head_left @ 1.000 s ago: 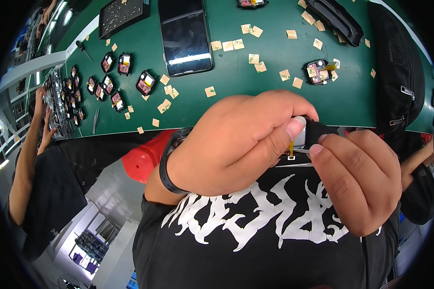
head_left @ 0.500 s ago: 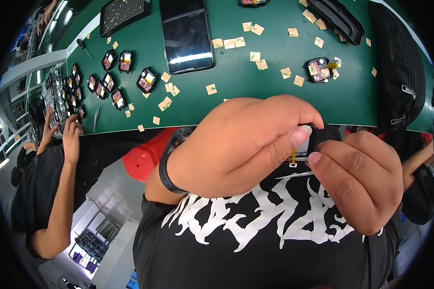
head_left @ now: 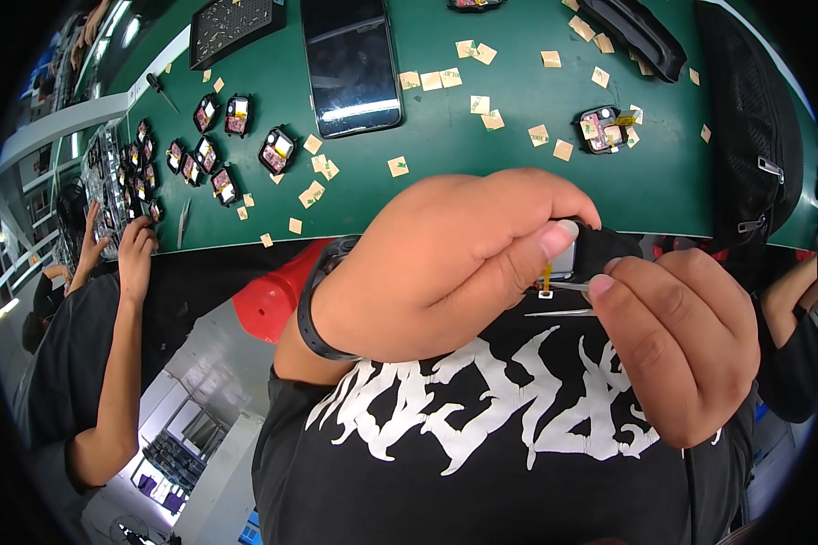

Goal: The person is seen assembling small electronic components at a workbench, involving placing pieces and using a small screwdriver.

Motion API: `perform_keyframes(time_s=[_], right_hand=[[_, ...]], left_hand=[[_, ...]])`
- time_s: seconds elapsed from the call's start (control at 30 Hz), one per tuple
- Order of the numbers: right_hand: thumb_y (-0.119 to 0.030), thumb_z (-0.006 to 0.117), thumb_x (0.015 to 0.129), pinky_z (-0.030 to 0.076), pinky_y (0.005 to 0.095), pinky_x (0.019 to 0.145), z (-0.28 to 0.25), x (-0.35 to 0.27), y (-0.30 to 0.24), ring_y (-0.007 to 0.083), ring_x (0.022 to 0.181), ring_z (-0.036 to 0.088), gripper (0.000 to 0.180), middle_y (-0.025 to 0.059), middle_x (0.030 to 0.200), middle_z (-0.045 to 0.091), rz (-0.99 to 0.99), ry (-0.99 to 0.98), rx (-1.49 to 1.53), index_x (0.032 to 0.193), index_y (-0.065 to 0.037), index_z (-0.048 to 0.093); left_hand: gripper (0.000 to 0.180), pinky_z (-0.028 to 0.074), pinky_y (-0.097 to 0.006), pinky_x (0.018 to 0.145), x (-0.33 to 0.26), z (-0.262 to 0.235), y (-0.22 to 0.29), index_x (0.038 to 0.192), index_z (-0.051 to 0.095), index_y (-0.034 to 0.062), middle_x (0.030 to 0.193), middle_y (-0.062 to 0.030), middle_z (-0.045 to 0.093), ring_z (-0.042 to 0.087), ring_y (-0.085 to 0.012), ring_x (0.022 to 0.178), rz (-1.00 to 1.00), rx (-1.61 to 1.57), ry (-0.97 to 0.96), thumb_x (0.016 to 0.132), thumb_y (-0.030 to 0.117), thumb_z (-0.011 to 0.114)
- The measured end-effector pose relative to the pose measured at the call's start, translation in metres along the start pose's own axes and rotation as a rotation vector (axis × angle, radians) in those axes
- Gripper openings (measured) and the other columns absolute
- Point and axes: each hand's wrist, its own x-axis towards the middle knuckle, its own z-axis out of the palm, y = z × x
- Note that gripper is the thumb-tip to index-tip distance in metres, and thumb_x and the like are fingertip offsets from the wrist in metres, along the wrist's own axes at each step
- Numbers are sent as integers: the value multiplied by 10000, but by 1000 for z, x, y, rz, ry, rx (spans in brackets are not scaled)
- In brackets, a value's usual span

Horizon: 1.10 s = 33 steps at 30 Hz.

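My left hand point(head_left: 454, 263) is closed around a small black device housing point(head_left: 609, 243), mostly hidden by the fingers, with a silvery block point(head_left: 564, 263) showing inside. From it hangs a yellow flex cable point(head_left: 547, 277) ending in a small white-edged connector point(head_left: 545, 294). My right hand point(head_left: 686, 336) pinches metal tweezers point(head_left: 563, 313). Their two points are spread: the upper one lies beside the cable, the lower one below the connector. Whether the upper point touches the cable I cannot tell.
On the green table point(head_left: 427, 204) lie several tan adhesive squares point(head_left: 398, 166), a dark phone point(head_left: 353, 73) and several open device housings point(head_left: 277, 150). Another housing point(head_left: 602, 130) sits farther right, near a black zip bag point(head_left: 754, 136). At left, a co-worker's hand point(head_left: 136, 263) reaches the table edge.
My left hand and the device have shifted slightly up and left. The tweezers' upper point now lies closer along the yellow cable, and the lower point has levelled out.
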Motion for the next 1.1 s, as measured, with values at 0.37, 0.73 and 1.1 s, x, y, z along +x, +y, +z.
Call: perform_keyframes(time_s=[0.37, 0.73, 1.1], right_hand=[[-54, 740, 577, 496, 320, 546, 7, -4, 5, 260, 593, 605, 292, 159, 756, 683, -99, 17, 35, 844, 56, 700], [-77, 734, 553, 498, 305, 559, 7, -5, 8, 258, 613, 613, 306, 145, 730, 671, -134, 4, 48, 828, 53, 706], [-72, 734, 543, 475, 293, 534, 11, -6, 10, 251, 612, 610, 304, 140, 718, 666, -167, 45, 43, 818, 54, 703]], left_hand=[[258, 472, -233, 570, -3, 3, 0, 1173, 669, 12, 903, -63, 682, 608, -83, 619, 13, 29, -20, 1052, 154, 491], [254, 478, -236, 573, -5, 3, -1, 1168, 683, 14, 901, -79, 685, 610, -94, 615, -10, 13, -32, 1044, 153, 510], [238, 488, -256, 560, -6, 2, -1, 1127, 697, -9, 942, -98, 712, 613, -111, 589, 8, 15, -27, 1032, 129, 528]])
